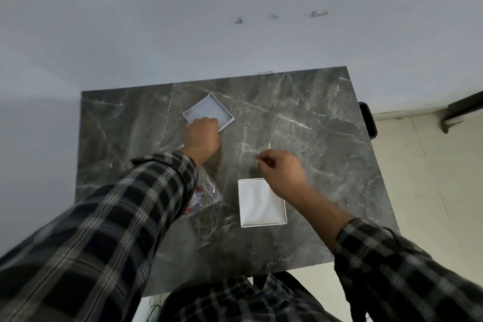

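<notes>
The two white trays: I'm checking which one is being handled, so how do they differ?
The far tray lies turned cornerwise to the table edge; the near tray lies roughly square to it. The left hand grips the far tray's near corner; the right hand overlaps the near tray's far corner, contact unclear. The far tray looks greyer, the near tray brighter. Both are shallow, square and rimmed.

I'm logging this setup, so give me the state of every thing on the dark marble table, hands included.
Far white square plastic tray: open side up, nothing visible inside, near corner gripped by left hand.
Near white square plastic tray: open side up, nothing visible inside.
Clear plastic bag: lying flat, partly under left sleeve.
Right hand: fingertips pinched; anything held too small to tell.
</notes>
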